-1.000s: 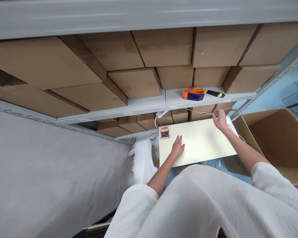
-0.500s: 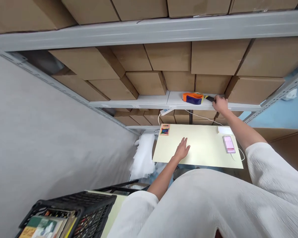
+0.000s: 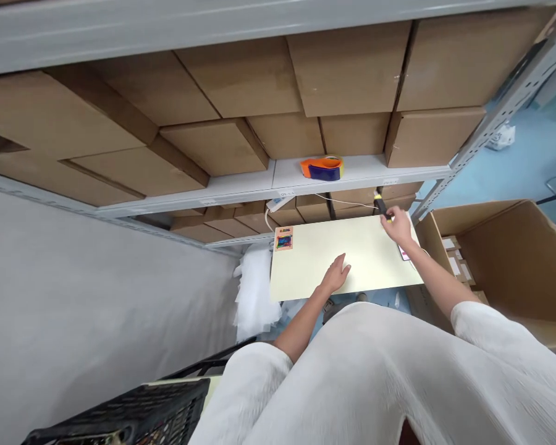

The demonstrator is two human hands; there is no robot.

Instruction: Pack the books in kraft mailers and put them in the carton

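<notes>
My right hand is closed around the lower end of a black and yellow utility knife, which it holds up above the right side of the pale tabletop. Partly hidden below that hand lies a phone. My left hand rests at the front middle of the tabletop, fingers stretched out and nothing in them. A small colourful printed card is at the table's far left corner. On the shelf behind sits an orange and dark blue tape dispenser.
Metal shelving packed with cardboard boxes rises behind the table. To the right stands a large open carton with small boxes inside. White packing material hangs at the left, and a black crate is at lower left.
My right hand has lifted the utility knife off the shelf and brought it down over the table. My left hand stays on the tabletop. The view has shifted to the right.
</notes>
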